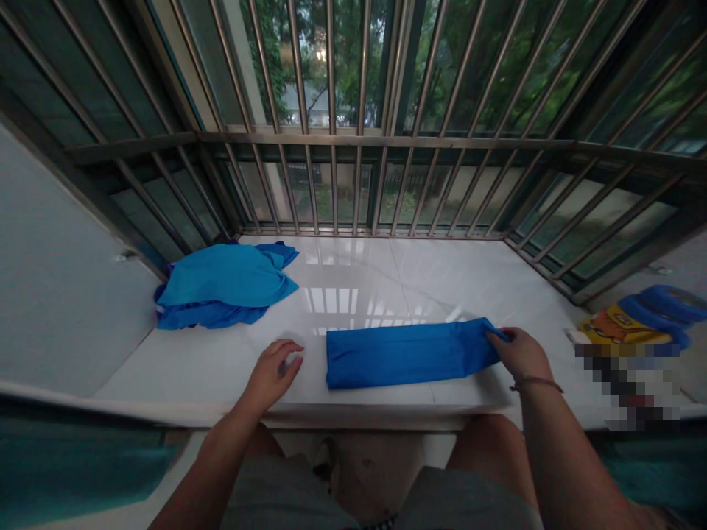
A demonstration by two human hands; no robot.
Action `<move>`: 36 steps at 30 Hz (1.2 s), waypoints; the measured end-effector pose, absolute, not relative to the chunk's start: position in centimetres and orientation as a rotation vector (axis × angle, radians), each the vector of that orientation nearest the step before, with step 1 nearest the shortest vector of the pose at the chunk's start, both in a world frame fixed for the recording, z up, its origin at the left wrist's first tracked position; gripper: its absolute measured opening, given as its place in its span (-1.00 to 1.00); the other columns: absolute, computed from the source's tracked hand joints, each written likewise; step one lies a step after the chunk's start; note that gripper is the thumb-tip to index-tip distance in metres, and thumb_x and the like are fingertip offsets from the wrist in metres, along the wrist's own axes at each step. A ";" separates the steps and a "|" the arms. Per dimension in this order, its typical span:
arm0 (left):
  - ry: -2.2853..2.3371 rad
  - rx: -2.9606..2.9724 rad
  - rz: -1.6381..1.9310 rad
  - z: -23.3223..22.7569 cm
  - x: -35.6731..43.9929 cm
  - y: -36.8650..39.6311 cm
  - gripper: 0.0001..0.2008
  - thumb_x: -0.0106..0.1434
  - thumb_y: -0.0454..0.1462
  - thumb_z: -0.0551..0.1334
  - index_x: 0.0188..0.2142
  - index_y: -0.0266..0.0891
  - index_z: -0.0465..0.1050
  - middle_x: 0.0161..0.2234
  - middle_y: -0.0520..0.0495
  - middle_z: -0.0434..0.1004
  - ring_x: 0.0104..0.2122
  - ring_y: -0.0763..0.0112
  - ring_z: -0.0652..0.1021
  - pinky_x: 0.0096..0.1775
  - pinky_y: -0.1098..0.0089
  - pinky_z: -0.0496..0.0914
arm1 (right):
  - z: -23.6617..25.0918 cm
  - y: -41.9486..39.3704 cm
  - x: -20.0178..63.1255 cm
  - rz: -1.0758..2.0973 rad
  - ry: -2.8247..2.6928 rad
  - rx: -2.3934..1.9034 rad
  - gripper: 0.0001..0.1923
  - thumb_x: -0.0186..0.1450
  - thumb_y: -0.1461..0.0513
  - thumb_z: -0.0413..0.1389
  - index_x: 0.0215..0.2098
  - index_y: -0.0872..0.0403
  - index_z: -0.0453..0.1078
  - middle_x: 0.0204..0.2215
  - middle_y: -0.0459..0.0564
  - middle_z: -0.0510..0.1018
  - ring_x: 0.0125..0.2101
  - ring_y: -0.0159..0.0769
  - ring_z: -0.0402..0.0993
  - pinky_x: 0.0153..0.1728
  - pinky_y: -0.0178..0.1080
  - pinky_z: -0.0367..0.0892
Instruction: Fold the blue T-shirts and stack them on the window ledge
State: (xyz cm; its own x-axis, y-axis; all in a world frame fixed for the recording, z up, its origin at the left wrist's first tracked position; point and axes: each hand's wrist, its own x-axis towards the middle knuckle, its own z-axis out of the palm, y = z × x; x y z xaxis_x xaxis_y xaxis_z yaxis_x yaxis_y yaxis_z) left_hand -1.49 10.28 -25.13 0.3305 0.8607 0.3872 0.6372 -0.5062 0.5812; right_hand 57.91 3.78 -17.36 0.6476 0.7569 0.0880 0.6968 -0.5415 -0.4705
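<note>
Your right hand pinches the right end of the long blue folded cloth. Your fingers are curled shut on that end, with the thumb on top. Your left hand rests on the shiny white stone ledge, just beside the left end of the cloth but not touching it. Its fingers are loose and a little bent, and they hold nothing.

The folded cloth lies flat near the front edge of the ledge, right in front of you, between your two hands. It is long and thin like a strip. Its long side runs from left to right, and the right end tips a little toward the window bars.

To fold it well, I think you should keep the cloth flat. Press the left end down with your left hand so it does not slide on the slippery stone. Lift the right end slowly and bring it over to meet the left end. Line up the edges so they sit even, then smooth it with your palm.

A loose pile of lighter blue clothes sits at the back left of the ledge, well apart from your hands. Grey metal window bars stand behind the ledge.
</note>
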 end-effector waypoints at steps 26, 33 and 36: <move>1.095 2.532 0.701 -24.1 -0.1 8.9 -0.65 0.54 -0.29 0.15 0.19 -0.05 0.58 0.24 -0.18 0.63 0.19 0.11 0.61 0.21 0.03 0.44 | -23.5 4.5 24.7 0.215 -2.026 -1.275 -0.77 0.47 0.39 0.16 0.01 0.00 0.52 -0.04 0.08 0.65 0.02 -0.10 0.54 0.14 -0.04 0.45; 1.090 2.535 0.655 -25.1 0.9 9.2 -0.63 0.48 -0.42 0.11 0.10 -0.09 0.60 0.25 -0.13 0.65 0.22 0.18 0.62 0.23 0.07 0.46 | -26.1 3.6 23.3 0.089 -2.425 -1.107 -0.88 0.45 0.36 0.28 -0.06 0.08 0.54 -0.10 0.07 0.67 -0.03 -0.15 0.55 0.11 -0.13 0.47; 1.129 2.555 0.652 -25.0 0.8 9.0 -0.65 0.51 -0.38 0.14 0.14 -0.09 0.59 0.27 -0.14 0.63 0.23 0.15 0.61 0.24 0.06 0.47 | -25.5 3.3 22.9 0.183 -2.443 -1.135 -0.85 0.46 0.23 0.32 -0.04 0.08 0.54 -0.08 0.10 0.67 0.02 -0.11 0.55 0.17 -0.09 0.45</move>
State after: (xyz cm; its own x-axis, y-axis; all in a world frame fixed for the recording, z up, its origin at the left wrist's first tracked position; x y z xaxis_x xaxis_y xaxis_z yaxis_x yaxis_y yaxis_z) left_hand 0.81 9.03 -25.04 0.5942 0.7496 0.2915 0.6271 -0.6588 0.4157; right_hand 22.94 3.30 -25.51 -0.5678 0.7530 0.3325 0.6950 0.6550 -0.2966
